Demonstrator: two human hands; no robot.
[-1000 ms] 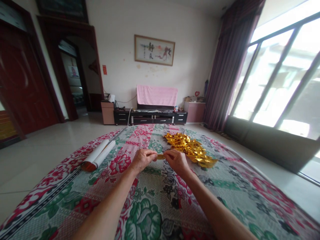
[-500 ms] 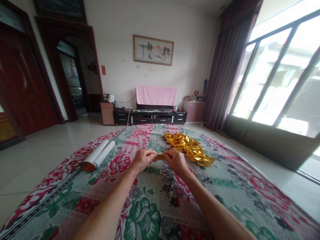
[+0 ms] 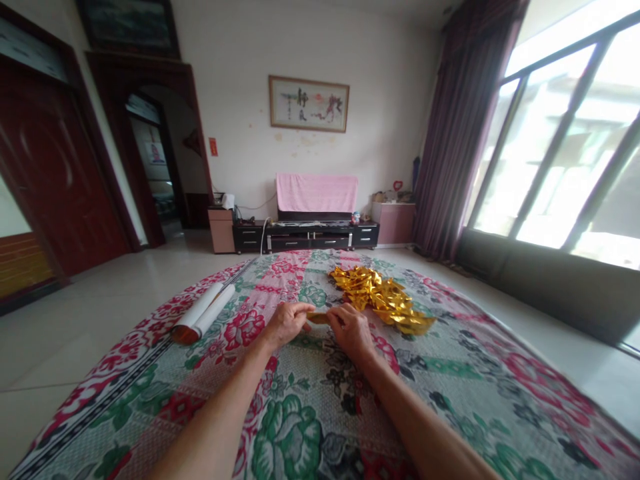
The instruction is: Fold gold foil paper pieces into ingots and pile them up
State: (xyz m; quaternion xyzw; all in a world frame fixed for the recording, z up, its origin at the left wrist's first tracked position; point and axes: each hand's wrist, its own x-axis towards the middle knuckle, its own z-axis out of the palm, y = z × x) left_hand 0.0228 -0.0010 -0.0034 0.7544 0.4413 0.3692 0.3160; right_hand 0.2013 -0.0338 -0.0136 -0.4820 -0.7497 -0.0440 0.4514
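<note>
Between my two hands, just above the flowered cloth (image 3: pixel 280 373), is a small folded piece of gold paper (image 3: pixel 318 318). My left hand (image 3: pixel 287 325) pinches its left end with thumb and fingers. The right end is gripped by my right hand (image 3: pixel 351 328), whose curled fingers partly hide it. Beyond my right hand lies a heap of shiny folded gold foil pieces (image 3: pixel 380 297). To the left, a white roll (image 3: pixel 205 310) with an orange-brown inner side rests on the cloth.
A low black cabinet (image 3: pixel 310 239) stands by the far wall, with a pink cloth (image 3: pixel 317 193) draped over something above it. Purple curtains (image 3: pixel 447 133) and large windows are on the right. A dark red door (image 3: pixel 50 160) is on the left.
The gold paper shows more between my fingers, and my left hand has shifted slightly left and down. My view has turned a little; the heap and the roll lie as before.
</note>
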